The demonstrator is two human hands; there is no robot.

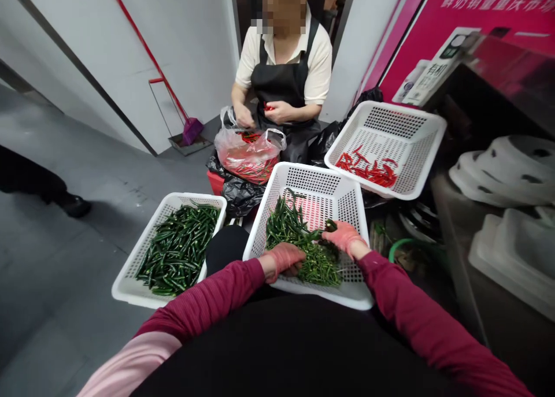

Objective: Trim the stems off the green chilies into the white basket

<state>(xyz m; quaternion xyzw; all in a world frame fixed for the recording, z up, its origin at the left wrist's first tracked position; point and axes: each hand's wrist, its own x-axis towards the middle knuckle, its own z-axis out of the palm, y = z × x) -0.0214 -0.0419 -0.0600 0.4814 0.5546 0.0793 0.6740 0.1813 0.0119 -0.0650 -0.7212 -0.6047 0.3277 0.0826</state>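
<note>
Pink-gloved left hand resting curled on green chillies | right hand pinching one | both working in middle white basket | magenta sign showing Chinese writing "鲜奶销量重庆市"

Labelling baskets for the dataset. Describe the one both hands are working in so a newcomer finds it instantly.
Of the three white plastic baskets, take the middle basket, right in front of the wearer, with the left hand and right hand in it. It holds a loose heap of green chillies over half its floor, unlike the fuller left basket and the far basket with red chillies.
</note>
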